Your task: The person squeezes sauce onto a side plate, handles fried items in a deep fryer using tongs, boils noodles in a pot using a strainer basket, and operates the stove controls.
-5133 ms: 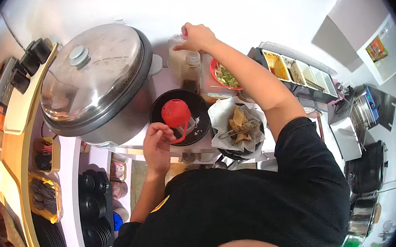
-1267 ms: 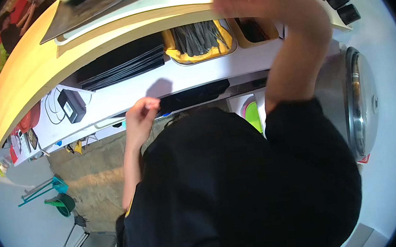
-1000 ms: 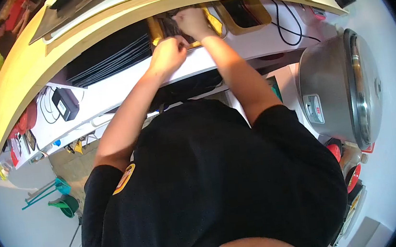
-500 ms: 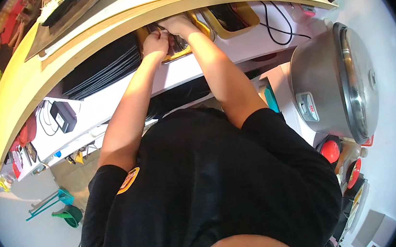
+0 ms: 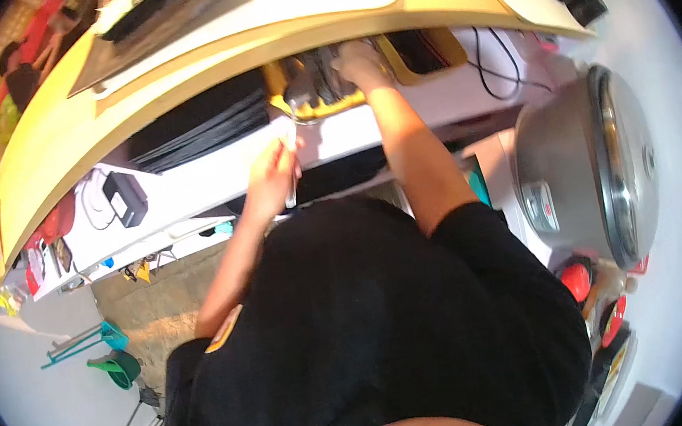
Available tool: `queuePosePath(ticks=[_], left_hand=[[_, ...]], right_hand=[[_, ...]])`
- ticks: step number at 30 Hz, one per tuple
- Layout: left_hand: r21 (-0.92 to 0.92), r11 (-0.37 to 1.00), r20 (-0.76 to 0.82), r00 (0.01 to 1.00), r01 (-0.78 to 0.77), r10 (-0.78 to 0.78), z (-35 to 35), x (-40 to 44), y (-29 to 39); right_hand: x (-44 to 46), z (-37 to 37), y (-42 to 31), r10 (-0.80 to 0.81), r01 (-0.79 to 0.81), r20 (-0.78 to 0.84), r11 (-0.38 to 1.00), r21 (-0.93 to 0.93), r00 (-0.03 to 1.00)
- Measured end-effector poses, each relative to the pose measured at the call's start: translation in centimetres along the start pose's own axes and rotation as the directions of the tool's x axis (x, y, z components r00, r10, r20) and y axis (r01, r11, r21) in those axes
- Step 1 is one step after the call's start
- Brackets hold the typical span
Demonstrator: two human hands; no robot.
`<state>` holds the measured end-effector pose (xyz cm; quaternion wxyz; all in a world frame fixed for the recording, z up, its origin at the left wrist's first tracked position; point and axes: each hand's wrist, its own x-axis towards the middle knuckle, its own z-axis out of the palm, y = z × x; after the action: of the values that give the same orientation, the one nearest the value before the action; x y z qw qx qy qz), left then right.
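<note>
gripping a slender utensil (image 5: 291, 137), left hand (image 5: 272, 174) has cleared the yellow tray (image 5: 337, 108); right hand (image 5: 362, 64) there, grip unclear.

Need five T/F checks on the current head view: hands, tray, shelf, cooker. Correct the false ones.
1. The left hand holds a slender pale item. True.
2. The right hand hangs down by the person's side. False: it is at the yellow-lined tray.
3. A stack of flat black things lies left of that tray. True.
4. The large metal cooker has its lid off. False: the lid is on.
5. Both hands grip the same thing. False: they are apart, only the left at the pale item; what the right touches is too blurred to name.
</note>
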<state>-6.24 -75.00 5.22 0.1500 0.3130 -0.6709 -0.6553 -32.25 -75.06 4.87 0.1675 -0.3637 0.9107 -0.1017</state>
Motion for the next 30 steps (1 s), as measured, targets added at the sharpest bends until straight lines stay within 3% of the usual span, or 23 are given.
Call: queuePosePath(ticks=[1,2,3,5,6,7,8,9,10,12,13,16,17,18,19,21,23,25,27,28,30], left_hand=[[0.046,0.999,-0.001,1.0,-0.018,0.018,-0.6,-1.4,0.8],[0.071,0.995,0.0,0.997,-0.071,0.071,-1.5,-2.2,0.6],[0.093,0.989,0.005,0.994,-0.112,0.112,-2.2,-2.8,-0.4],[-0.169,0.985,0.017,0.999,-0.025,0.028,-2.8,-3.3,-2.4],[-0.267,0.964,0.017,1.0,0.022,-0.018,-2.0,-3.5,-2.1],[-0.36,0.931,0.027,0.998,0.064,-0.058,-1.1,-3.4,-1.6],[-0.409,0.908,0.066,0.995,0.09,-0.068,-0.2,-2.9,-2.0],[-0.411,0.896,0.193,0.976,0.17,-0.097,0.0,-1.9,-3.3],[-0.483,0.852,0.235,0.967,0.201,-0.095,0.9,-1.4,-3.1],[-0.55,0.799,0.289,0.953,0.241,-0.089,2.7,-0.4,-3.1],[-0.555,0.796,0.321,0.945,0.241,-0.062,3.3,0.4,-3.7],[-0.586,0.771,0.451,0.891,0.248,0.056,4.6,1.9,-5.0],[-0.62,0.741,0.522,0.841,0.258,0.143,5.1,2.1,-5.1],[-0.552,0.798,0.504,0.859,0.243,0.088,5.8,2.1,-5.2],[-0.55,0.8,0.51,0.855,0.238,0.097,6.5,2.1,-5.1],[-0.56,0.779,0.544,0.834,0.281,0.091,7.5,2.5,-4.9],[-0.433,0.893,0.516,0.845,0.119,0.137,9.0,3.0,-4.4],[-0.491,0.87,0.585,0.756,0.042,0.294,10.5,3.6,-4.1],[-0.457,0.879,0.587,0.698,-0.133,0.411,13.0,4.1,-3.6],[-0.474,0.877,0.628,0.669,-0.076,0.397,14.2,4.0,-3.4],[-0.489,0.872,0.664,0.641,-0.018,0.386,16.1,3.0,-2.7]], right_hand=[[1.4,0.6,1.0,-0.015,0.017,-0.028,0.998,0.059,0.999],[0.7,1.0,1.9,-0.12,0.131,-0.237,0.991,0.032,0.964],[0.4,0.7,2.2,-0.103,0.146,-0.258,0.977,0.154,0.961],[-2.4,-1.0,1.7,-0.026,0.067,-0.22,0.981,0.183,0.975],[-2.4,0.5,2.9,-0.146,0.178,-0.299,0.98,0.085,0.943],[-4.9,0.5,2.6,-0.046,0.15,-0.273,0.915,0.374,0.961],[-8.3,0.6,2.2,0.044,0.107,-0.219,0.77,0.629,0.975],[-10.4,2.2,2.2,0.021,0.137,-0.163,0.447,0.884,0.986],[-12.5,3.7,1.6,-0.022,0.206,-0.206,0.196,0.959,0.978],[-15.8,4.2,0.9,-0.045,-0.021,0.027,0.127,0.992,0.999],[-17.0,4.8,1.0,-0.074,-0.039,0.053,0.18,0.983,0.996],[-18.3,6.9,2.9,-0.137,-0.081,0.096,0.117,0.99,0.986],[-18.6,7.4,3.0,-0.056,-0.011,0.025,0.244,0.97,0.998],[-18.9,7.5,3.2,0.012,0.047,-0.056,0.375,0.926,0.998],[-19.3,7.2,3.6,0.017,0.057,-0.068,0.376,0.925,0.998],[-19.9,6.4,4.2,-0.012,0.237,-0.304,0.655,0.718,0.953],[-20.8,6.4,5.2,-0.055,0.353,-0.442,0.692,0.629,0.895],[-21.9,6.2,6.2,0.119,0.163,-0.328,0.68,0.715,0.937],[-22.8,6.4,7.6,0.247,0.048,-0.313,0.712,0.701,0.917],[-23.0,6.2,7.6,0.235,0.059,-0.319,0.715,0.697,0.918],[-23.9,5.1,7.1,0.178,0.272,-0.678,0.821,0.502,0.714]])
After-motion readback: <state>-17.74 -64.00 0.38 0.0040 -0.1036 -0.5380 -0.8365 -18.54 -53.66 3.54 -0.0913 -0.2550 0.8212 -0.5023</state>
